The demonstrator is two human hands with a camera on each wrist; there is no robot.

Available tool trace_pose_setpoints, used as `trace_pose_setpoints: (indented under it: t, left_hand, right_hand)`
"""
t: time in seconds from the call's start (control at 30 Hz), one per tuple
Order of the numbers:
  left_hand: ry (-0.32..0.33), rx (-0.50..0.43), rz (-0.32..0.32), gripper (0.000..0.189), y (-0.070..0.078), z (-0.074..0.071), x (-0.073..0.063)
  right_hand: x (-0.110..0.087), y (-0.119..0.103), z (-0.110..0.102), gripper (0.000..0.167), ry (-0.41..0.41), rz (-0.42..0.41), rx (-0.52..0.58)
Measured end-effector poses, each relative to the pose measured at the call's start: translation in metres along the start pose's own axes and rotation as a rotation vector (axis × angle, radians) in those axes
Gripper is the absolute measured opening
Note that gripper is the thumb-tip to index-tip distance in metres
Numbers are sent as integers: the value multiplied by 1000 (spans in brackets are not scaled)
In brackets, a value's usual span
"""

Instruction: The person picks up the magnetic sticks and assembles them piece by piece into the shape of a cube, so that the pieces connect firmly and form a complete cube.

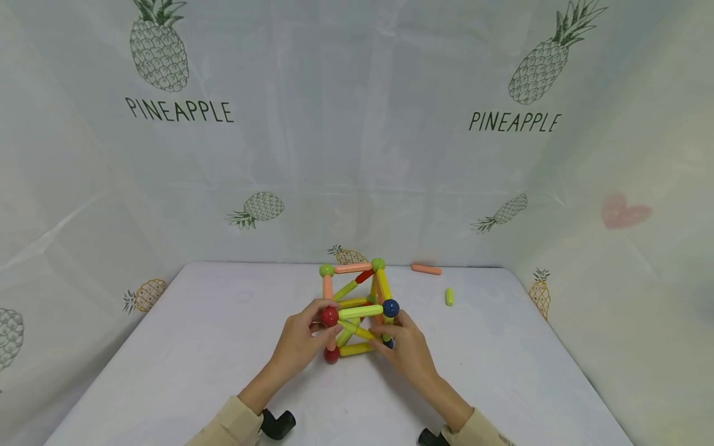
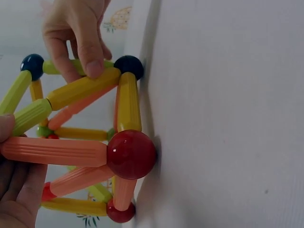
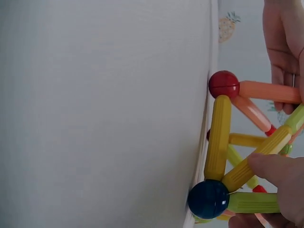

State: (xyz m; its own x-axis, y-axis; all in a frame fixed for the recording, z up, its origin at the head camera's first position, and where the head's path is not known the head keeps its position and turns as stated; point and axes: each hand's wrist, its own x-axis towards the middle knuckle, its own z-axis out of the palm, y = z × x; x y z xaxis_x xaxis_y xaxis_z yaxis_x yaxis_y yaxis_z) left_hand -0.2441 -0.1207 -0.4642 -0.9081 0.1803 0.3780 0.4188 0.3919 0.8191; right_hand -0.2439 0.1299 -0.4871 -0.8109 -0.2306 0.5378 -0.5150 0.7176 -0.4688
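Note:
A cube-shaped frame of magnetic building sticks and balls (image 1: 360,311) stands on the table between both hands. My left hand (image 1: 294,341) holds its front left edge by the upper red ball, with the orange upright stick (image 2: 66,151) against the fingers. My right hand (image 1: 411,350) pinches the front right side: its thumb lies on the yellow diagonal stick (image 3: 275,143), and its fingers are behind the green upright stick (image 3: 254,203). A green stick (image 2: 32,115) continues that diagonal toward my left thumb. A red ball (image 2: 131,154) and a blue ball (image 3: 208,198) form the lower front corners.
Behind the frame to the right, a loose orange stick (image 1: 426,269) and a short green stick (image 1: 449,297) lie on the white table (image 1: 234,322). A pineapple-print cloth (image 1: 357,155) rises at the back and sides. Black pieces (image 1: 279,425) show by both sleeves.

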Motion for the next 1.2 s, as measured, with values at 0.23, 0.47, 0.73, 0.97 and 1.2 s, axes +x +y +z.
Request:
trace_pose_setpoints:
  t: [0.23, 0.47, 0.73, 0.97, 1.2]
  left_hand:
    - [-25, 38, -9, 50, -3, -7, 1]
    - [-16, 41, 12, 51, -5, -7, 1]
    - [-28, 45, 23, 53, -4, -7, 1]
    - [-42, 60, 14, 53, -1, -7, -3]
    - [-55, 36, -2, 53, 4, -3, -6]
  right_hand:
    - [-5, -3, -3, 22, -17, -58, -42]
    - [-13, -6, -10, 23, -65, -51, 5]
    - [-13, 17, -51, 26, -110, -2, 139]
    - [21, 79, -91, 14, -20, 91, -36]
    - [46, 140, -100, 29, -110, 282, -205]
